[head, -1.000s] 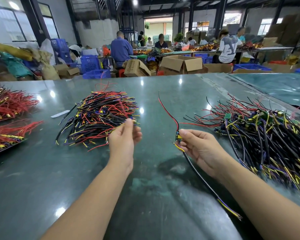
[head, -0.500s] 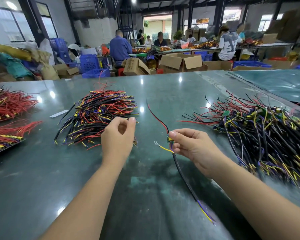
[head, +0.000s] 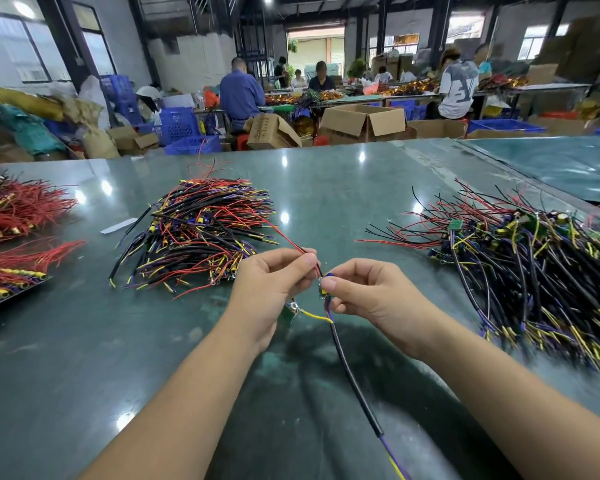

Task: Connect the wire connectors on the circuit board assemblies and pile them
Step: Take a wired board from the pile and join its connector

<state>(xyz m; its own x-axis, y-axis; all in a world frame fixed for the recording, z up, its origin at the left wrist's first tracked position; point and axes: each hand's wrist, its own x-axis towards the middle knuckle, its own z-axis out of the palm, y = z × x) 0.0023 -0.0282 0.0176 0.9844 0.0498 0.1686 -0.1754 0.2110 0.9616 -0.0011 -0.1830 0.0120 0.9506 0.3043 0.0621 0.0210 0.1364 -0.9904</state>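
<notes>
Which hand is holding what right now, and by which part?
The left hand pinches the red wire near its lower end. The right hand pinches the small circuit board where the black cable joins it.

A glossy dark green surface (head: 326,188) with a mottled sheen carries everything here. Left of centre lies a heap of black, red, yellow and purple wire assemblies (head: 201,233). A small white paper strip (head: 118,225) lies just beside that heap on its left. At the far left edge sit two bundles of red wires (head: 18,209), the nearer one (head: 11,271) on a dark flat tray. On the right spreads a larger tangle of black wires with small green circuit boards (head: 534,268).
</notes>
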